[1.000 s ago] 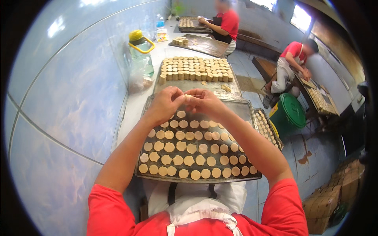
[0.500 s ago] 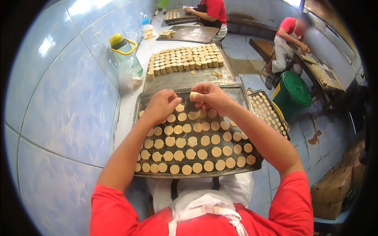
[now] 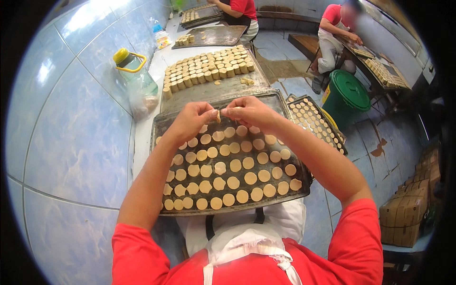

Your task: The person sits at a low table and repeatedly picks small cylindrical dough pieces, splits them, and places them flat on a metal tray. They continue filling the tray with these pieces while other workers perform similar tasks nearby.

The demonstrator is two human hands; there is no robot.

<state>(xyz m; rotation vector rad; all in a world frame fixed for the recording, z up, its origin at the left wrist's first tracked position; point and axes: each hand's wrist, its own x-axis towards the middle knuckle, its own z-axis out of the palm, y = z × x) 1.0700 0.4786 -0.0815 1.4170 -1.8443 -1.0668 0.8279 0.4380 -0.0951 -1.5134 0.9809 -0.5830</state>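
My left hand (image 3: pixel 194 119) is closed in a pinch on a thin pale dough disc (image 3: pixel 218 116), held on edge over the far part of a dark metal baking tray (image 3: pixel 277 105). Close beside it, my right hand (image 3: pixel 251 114) is also closed. Between its fingers sits a short dough roll (image 3: pixel 237 109), mostly hidden by them. Beneath both hands, rows of flat round dough discs (image 3: pixel 228 199) cover the tray, some with uneven edges. Beyond the tray, many upright dough cylinders (image 3: pixel 208 76) stand packed together on a metal sheet (image 3: pixel 190 99), with a few scraps (image 3: pixel 246 81) near them.
At the left, by the tiled wall (image 3: pixel 71 142), stands a yellow-lidded jug (image 3: pixel 142 80). Another disc-covered tray (image 3: pixel 316 121) lies to the right, near a green lidded bin (image 3: pixel 349 97). Two people in red work farther off. Cardboard boxes (image 3: pixel 403 216) are at the far right.
My hands have come together, and a disc now shows in my left fingers. The dough roll in my right hand has become mostly hidden. The whole view has shifted slightly.
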